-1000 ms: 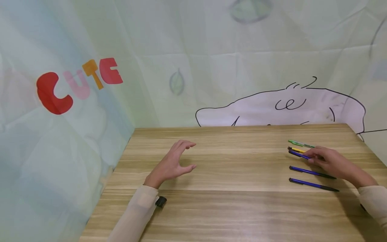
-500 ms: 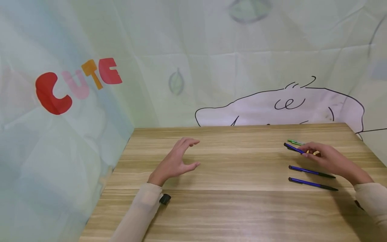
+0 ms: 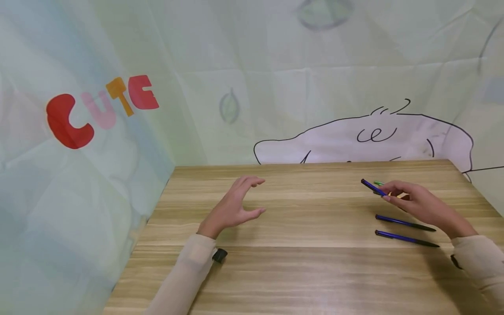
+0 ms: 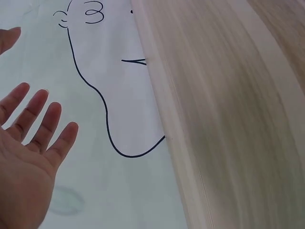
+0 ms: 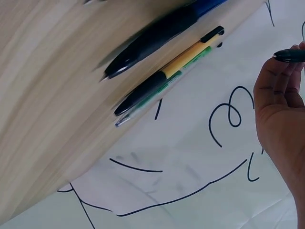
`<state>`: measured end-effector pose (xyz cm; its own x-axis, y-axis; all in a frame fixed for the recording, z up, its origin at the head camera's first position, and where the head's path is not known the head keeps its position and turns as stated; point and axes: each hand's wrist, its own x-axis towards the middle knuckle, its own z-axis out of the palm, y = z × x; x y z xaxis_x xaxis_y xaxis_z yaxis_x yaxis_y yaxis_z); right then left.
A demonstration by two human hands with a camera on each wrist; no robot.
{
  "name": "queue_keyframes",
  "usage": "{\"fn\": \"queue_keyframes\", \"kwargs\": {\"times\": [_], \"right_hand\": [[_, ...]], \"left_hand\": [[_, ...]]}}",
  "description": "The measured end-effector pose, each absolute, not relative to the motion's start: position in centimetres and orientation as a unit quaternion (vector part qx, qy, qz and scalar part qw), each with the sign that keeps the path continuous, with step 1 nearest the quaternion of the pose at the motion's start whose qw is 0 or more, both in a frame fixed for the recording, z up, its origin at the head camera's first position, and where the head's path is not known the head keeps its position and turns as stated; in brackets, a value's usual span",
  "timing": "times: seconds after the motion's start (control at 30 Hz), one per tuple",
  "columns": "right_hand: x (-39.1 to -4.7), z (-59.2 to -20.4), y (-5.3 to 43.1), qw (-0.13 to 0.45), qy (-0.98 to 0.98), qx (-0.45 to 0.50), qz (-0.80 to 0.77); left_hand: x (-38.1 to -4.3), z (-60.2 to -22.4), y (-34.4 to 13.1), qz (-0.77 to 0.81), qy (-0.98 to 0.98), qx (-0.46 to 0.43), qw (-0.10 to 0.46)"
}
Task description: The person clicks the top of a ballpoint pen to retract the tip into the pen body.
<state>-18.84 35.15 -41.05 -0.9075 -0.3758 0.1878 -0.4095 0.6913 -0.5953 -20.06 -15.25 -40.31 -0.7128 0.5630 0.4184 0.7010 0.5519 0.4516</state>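
My right hand (image 3: 427,208) pinches a blue pen (image 3: 370,187) between thumb and fingers, its clip end pointing left and up. In the right wrist view the dark tip of that held pen (image 5: 288,56) shows at the fingers. Behind and beneath the hand lie a green pen (image 3: 379,183) and a yellow pen (image 5: 188,58) with a black grip, both mostly covered in the head view. Nearer the front, two more blue pens (image 3: 405,222) lie side by side. My left hand (image 3: 232,205) hovers over the table's left half, thumb and fingers spread wide around nothing.
The wood-grain table (image 3: 299,271) ends at a back edge against a printed cloth backdrop (image 3: 275,87). Another cloth wall with coloured letters (image 3: 71,122) borders the left side. A small dark object (image 3: 219,255) sits at the left cuff.
My right hand has taken the third blue pen from beside the yellow one and lifted it, moving slightly left. My left hand has drifted a little right and away from me.
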Motion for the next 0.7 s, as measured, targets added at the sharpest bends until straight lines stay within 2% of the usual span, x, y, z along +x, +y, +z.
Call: {"fn": "queue_keyframes", "kwargs": {"times": [0.3,0.7], "right_hand": [[-18.8,-40.5,33.3,0.003,-0.908,0.206,0.365],[-18.3,-39.5,30.7,0.004,-0.889,0.222,0.401]], "left_hand": [[-20.2,-39.8,-14.5,-0.308,-0.867,-0.372,0.122],[-20.3,-39.3,-13.3,-0.319,-0.855,-0.387,0.135]]}}
